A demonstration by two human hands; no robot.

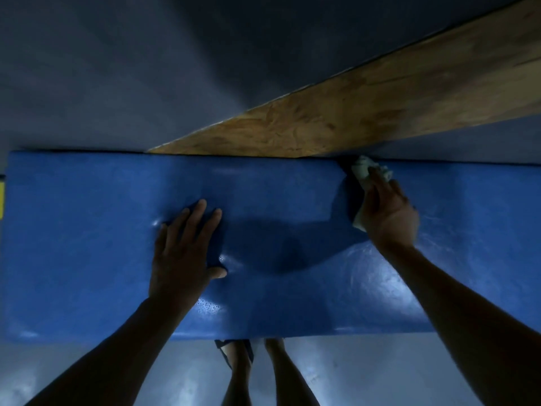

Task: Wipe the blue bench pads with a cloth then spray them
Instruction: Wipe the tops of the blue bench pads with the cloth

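Vinyl-like blue bench pad, rectangular with rounded edges and a fine pebbled grain, spans nearly the full width of the head view; no brand, label or writing is legible anywhere. A second pad section adjoins it at the right across a narrow seam. Behind the pads, a rough plywood board with visible grain runs diagonally against a dark grey wall. Pale, glossy floor lies below, where two bare legs stand, one foot in a sandal. The left hand rests flat with fingers spread, denting the cushion. The right hand presses a crumpled pale cloth into the seam near the far edge, fingers closed over it. Small droplets bead near the left wrist.
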